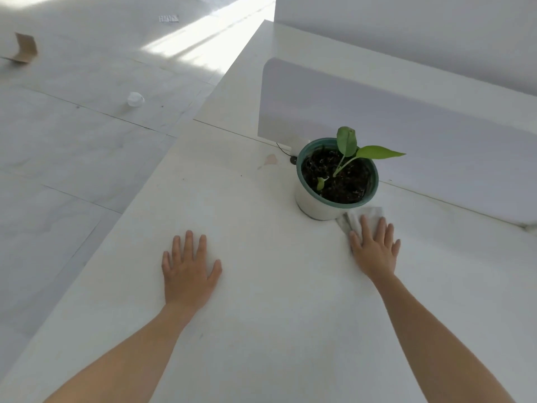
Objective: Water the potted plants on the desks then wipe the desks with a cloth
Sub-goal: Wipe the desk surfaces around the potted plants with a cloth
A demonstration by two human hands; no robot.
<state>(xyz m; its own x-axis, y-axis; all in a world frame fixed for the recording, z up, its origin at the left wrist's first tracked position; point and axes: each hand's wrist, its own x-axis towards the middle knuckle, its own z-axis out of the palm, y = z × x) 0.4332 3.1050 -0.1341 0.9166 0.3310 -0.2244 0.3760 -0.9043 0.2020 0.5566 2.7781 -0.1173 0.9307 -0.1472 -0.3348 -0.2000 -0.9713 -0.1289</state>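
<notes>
Both forearms reach fwd over the white counter [261, 315]. L hand [189, 266] lies flat, fingers spread, holding nothing, prob. just bracing. R hand [374, 248] is flat too, fingers straight, pressing the cloth [357, 218] down, not gripping it.

Cloth pokes out ahead of the R fingertips, and its far-left edge is touching or v. near the base of the pot [319, 209]. So the pot w/ its plant [347, 141] sits directly fwd-left of the R hand, blocking a straight push.

Open counter lies to the left, btwn the two hands, and a faint stain [270, 159] shows left of the pot. Next swipe likely goes sideways left or back toward the body. R hand is the one to do it.
</notes>
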